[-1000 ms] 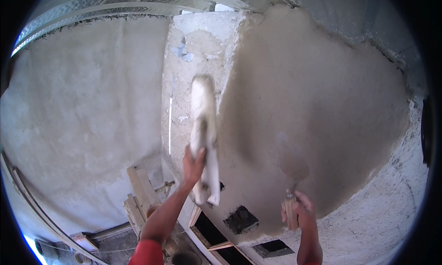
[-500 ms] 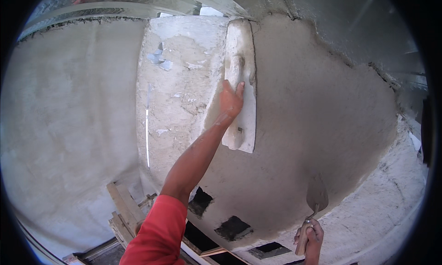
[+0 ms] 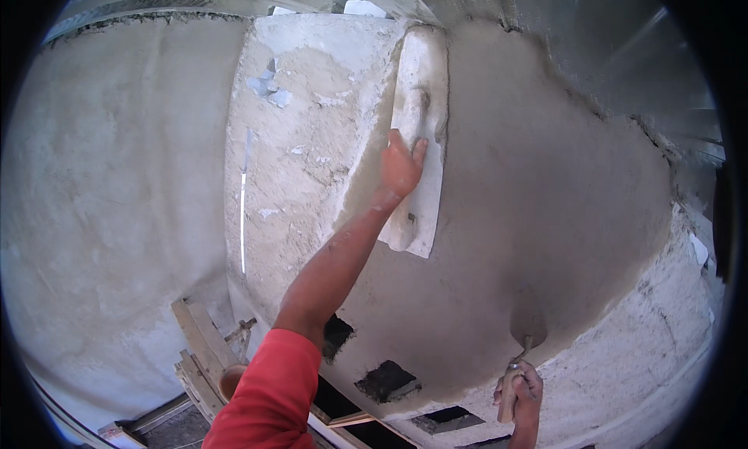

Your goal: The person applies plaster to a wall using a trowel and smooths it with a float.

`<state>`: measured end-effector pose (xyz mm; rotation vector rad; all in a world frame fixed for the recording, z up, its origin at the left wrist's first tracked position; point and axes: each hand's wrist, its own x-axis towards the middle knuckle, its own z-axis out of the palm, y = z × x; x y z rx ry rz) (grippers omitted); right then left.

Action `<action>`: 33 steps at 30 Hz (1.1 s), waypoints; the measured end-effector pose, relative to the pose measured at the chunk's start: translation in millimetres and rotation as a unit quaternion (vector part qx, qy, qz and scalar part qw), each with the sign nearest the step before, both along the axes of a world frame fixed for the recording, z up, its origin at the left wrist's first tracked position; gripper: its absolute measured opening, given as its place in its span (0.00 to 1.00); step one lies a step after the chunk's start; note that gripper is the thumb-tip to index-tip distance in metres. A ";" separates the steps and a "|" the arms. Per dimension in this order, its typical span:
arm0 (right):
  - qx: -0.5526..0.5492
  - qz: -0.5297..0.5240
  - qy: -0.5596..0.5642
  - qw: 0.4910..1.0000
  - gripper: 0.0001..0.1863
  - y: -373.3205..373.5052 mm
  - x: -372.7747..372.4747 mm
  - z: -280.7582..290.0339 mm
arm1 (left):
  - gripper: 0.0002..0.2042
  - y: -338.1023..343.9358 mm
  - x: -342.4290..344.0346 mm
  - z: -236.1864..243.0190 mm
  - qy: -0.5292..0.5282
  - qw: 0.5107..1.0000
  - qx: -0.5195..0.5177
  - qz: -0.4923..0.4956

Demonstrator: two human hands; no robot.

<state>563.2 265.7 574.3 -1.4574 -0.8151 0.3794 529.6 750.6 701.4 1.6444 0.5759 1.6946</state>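
With my left arm stretched up in a red sleeve, my left hand (image 3: 401, 166) is closed around the handle of a long, pale plastering float (image 3: 425, 67). The float lies against the wall, nearly upright with its top leaning right, along the left border of smooth, damp grey plaster (image 3: 499, 176). Left of it is a rough, patchy strip of wall (image 3: 300, 129). Low on the right, my right hand (image 3: 523, 390) grips the wooden handle of a pointed trowel (image 3: 528, 324). The trowel's blade points up in front of the plaster; whether it touches cannot be seen.
Square dark openings (image 3: 387, 381) pierce the wall's lower part. Wooden boards (image 3: 204, 344) and a round brown object (image 3: 231, 379) are at lower left. A smoother grey wall (image 3: 125, 184) stands on the left. Rough, pale wall (image 3: 623, 355) curves along the lower right.
My left hand has moved the float a little to the right along the wall, and its top leans further right. My right hand still holds the trowel low, shifted slightly.
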 end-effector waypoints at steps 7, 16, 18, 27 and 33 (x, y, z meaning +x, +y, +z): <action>-0.044 -0.026 0.017 0.999 0.28 -9.7 2.1 -13.2 | 0.29 -0.9 1.5 -68.9 0.067 0.996 0.057 -0.008; -0.033 -0.025 0.010 0.999 0.27 -25.0 -6.5 -28.8 | 0.30 37.8 -19.2 -6.9 0.139 0.989 0.056 0.022; -0.037 -0.043 0.015 0.998 0.27 -33.0 -7.6 -33.8 | 0.31 53.0 -15.7 -10.0 0.115 0.991 0.065 0.028; -0.066 -0.070 0.006 0.995 0.23 -25.9 -13.5 -29.7 | 0.26 108.1 -34.2 -54.6 0.018 0.994 -0.094 0.044; -0.068 -0.076 0.021 0.995 0.23 -26.2 -2.2 -33.6 | 0.26 36.8 -20.1 -57.6 0.030 0.998 -0.043 -0.026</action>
